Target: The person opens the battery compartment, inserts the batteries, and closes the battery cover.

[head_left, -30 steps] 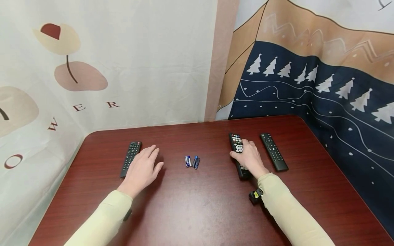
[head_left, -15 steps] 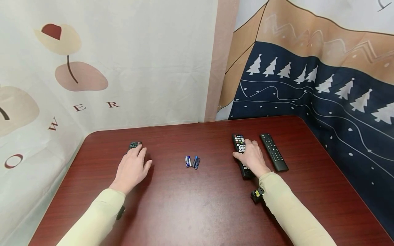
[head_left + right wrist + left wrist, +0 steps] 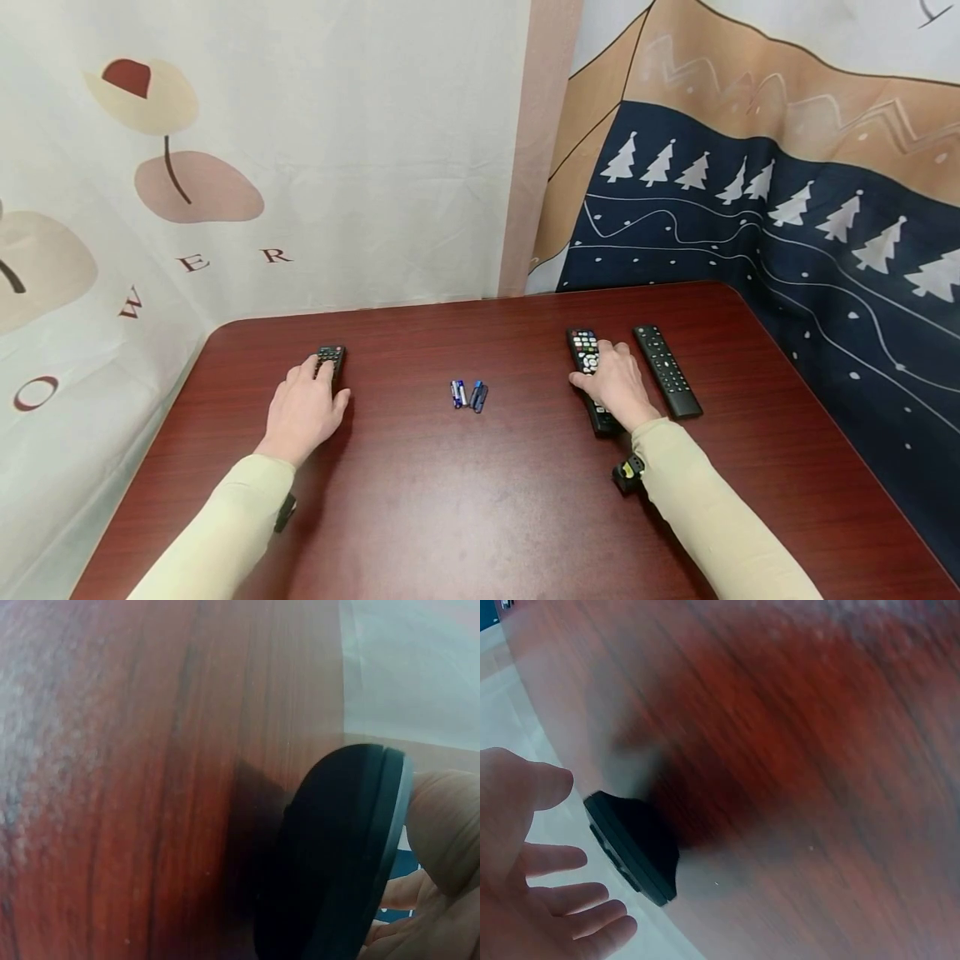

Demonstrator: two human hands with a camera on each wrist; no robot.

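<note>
On the left of the table, my left hand hovers over a black remote control, covering its near part. The left wrist view shows its fingers apart and fairly straight, with a gap to the remote. Farther right, my right hand grips a larger black remote control from above, thumb at its left edge and fingers toward its right. In the right wrist view the rounded end of this remote hides part of the hand.
A third black remote control lies just right of my right hand. Several small blue-and-silver batteries lie together mid-table. The reddish-brown table ends at a pale curtain and a dark blue printed cloth.
My left hand has moved left and slightly nearer, coming over the left remote control. My right hand and its remote control have shifted slightly right together. The batteries have stayed put.
</note>
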